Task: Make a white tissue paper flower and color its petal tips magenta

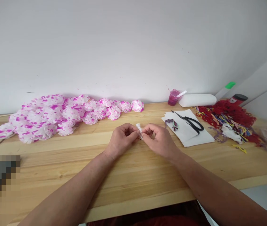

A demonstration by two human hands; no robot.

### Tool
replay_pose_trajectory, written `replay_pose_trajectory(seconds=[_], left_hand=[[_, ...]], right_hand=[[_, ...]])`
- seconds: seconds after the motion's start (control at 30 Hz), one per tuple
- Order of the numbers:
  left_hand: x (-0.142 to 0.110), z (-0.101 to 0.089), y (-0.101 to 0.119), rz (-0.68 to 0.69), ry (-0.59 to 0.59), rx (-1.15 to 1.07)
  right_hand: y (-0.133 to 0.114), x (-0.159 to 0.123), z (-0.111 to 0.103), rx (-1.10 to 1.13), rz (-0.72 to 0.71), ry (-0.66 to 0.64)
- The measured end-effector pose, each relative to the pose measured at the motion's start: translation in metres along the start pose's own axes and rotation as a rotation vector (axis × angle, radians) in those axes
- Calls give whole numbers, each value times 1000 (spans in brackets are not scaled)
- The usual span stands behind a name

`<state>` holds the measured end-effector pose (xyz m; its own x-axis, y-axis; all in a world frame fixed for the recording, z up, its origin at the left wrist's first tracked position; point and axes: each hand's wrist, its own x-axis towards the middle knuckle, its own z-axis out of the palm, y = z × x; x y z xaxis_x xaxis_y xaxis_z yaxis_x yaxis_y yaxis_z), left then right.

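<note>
My left hand (121, 139) and my right hand (160, 139) meet over the middle of the wooden table (133, 175). Both pinch a small folded piece of white paper (138, 128) between their fingertips, the paper standing up between them. The fingers of both hands are curled closed around it. Just right of my right hand lies a stack of white paper sheets (190, 133) with black scissors (191, 121) and a few coloured wire ties (173, 124) on it.
A heap of several white-and-pink paper flowers (60, 116) lies along the wall at the left. At the back right stand a pink cup with a stick (174, 97), a white roll (197, 100), and a tangle of red and coloured wires (227, 117).
</note>
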<state>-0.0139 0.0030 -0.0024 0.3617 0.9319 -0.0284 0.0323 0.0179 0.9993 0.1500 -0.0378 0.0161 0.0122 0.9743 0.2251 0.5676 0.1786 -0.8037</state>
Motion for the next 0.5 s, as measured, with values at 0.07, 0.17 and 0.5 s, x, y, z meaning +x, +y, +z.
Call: replay_pose_trajectory(seconds=[0.07, 0.17, 0.5], left_hand=[[1, 0, -2, -21, 18, -49], [2, 1, -2, -14, 30, -86], [3, 2, -1, 18, 51, -97]], right_hand=[[-1, 0, -1, -5, -5, 4], [-3, 0, -3, -6, 5, 6], [-3, 0, -5, 10, 43, -19]])
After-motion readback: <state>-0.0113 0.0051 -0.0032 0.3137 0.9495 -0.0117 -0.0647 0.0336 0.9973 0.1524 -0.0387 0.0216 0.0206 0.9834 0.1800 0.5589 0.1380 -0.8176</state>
